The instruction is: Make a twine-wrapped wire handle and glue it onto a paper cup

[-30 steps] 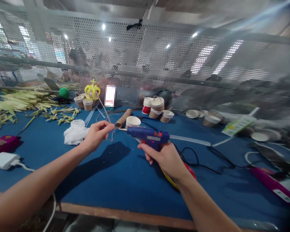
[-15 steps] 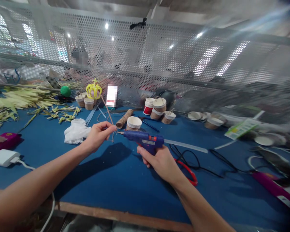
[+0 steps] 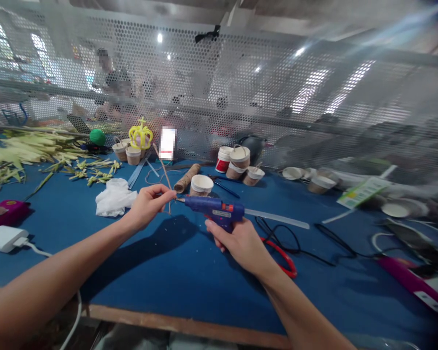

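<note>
My right hand (image 3: pixel 237 240) grips a blue hot glue gun (image 3: pixel 215 206) by its handle. A clear glue stick (image 3: pixel 277 218) juts from the gun's back end. The nozzle points left, at the fingertips of my left hand (image 3: pixel 151 204), which pinch a thin brown twine (image 3: pixel 162 166). One strand rises from the pinch and a short end hangs below. Whether the nozzle touches the twine I cannot tell. Just behind the gun stands a small paper cup (image 3: pixel 202 185) with a white rim, its lower part partly covered. A roll of brown twine (image 3: pixel 187 178) lies beside that cup.
Crumpled white tissue (image 3: pixel 116 197) lies left of my hands. Pale leaf strips (image 3: pixel 40 148) spread at the back left, near a yellow crown (image 3: pixel 141 136). Red-handled pliers or scissors (image 3: pixel 288 265) and black cable (image 3: pixel 295 243) lie to the right. Several small cups (image 3: pixel 240 158) stand before the perforated screen (image 3: pixel 277 97).
The glue gun's tip has come slightly closer to my left fingertips. The view has shifted a little, and a person shows behind the screen at the left.
</note>
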`<state>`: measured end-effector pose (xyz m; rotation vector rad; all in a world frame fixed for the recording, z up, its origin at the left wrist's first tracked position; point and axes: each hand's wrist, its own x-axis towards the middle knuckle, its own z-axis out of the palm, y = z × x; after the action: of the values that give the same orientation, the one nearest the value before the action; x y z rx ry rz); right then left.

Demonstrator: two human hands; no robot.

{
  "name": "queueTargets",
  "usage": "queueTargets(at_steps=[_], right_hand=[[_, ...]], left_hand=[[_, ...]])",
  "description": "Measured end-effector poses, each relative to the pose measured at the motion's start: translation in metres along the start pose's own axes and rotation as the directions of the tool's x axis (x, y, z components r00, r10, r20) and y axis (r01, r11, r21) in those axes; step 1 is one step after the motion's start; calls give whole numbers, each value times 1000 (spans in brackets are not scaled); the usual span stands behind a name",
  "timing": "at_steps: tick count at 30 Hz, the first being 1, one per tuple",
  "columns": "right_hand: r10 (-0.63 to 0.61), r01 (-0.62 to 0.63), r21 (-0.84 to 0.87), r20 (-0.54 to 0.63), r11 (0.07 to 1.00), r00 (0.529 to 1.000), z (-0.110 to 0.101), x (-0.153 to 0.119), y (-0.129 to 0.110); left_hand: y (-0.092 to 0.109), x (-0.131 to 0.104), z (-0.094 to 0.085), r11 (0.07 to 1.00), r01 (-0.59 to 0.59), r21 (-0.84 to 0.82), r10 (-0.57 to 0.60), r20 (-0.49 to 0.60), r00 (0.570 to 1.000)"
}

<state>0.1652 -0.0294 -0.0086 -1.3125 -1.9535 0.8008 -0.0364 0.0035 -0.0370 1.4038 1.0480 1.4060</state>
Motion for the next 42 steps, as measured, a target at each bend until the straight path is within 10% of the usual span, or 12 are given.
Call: queueTargets(at_steps=[42], right_hand=[[66,-69,37,81,997,995,-6,-3,1]], left_hand=[[3,0,0,998,1,-66,-2,-15,1000]])
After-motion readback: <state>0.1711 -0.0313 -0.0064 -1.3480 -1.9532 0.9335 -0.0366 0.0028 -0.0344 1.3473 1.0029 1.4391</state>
